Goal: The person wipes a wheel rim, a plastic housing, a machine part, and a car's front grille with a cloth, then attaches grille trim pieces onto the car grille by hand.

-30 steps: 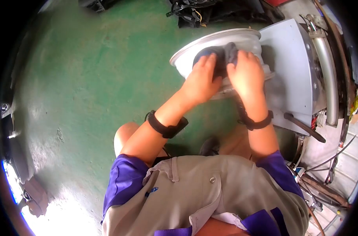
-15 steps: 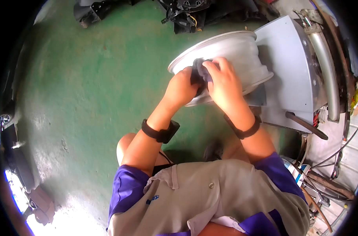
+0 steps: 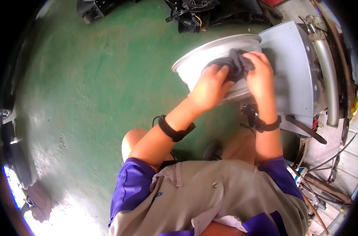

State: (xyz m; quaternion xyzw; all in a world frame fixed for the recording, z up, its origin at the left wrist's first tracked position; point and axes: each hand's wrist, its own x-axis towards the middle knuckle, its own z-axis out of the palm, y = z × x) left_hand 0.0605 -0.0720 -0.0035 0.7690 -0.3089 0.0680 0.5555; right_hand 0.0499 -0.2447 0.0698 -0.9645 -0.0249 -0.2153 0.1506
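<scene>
A white wheel rim (image 3: 200, 53) lies tilted in front of me, its right side close to a grey metal machine cabinet. Across its outer surface is a bunched dark grey cloth (image 3: 235, 65). My left hand (image 3: 211, 87) grips the cloth's near left part, fingers curled into it. On the cloth's right end, my right hand (image 3: 261, 72) is closed with the thumb and fingers pinching the fabric. Both hands hold the cloth against the rim's barrel.
Beside the rim stands the grey metal cabinet (image 3: 291, 67), with a metal cylinder (image 3: 324, 74) and a dark lever (image 3: 306, 129) at its side. Black car parts (image 3: 194, 13) lie on the green floor (image 3: 96, 78) at the back. Cables and pipes crowd the right edge.
Both hands have moved right along the rim. The cloth, bunched small between them before, is now spread wider, and my hands are farther apart.
</scene>
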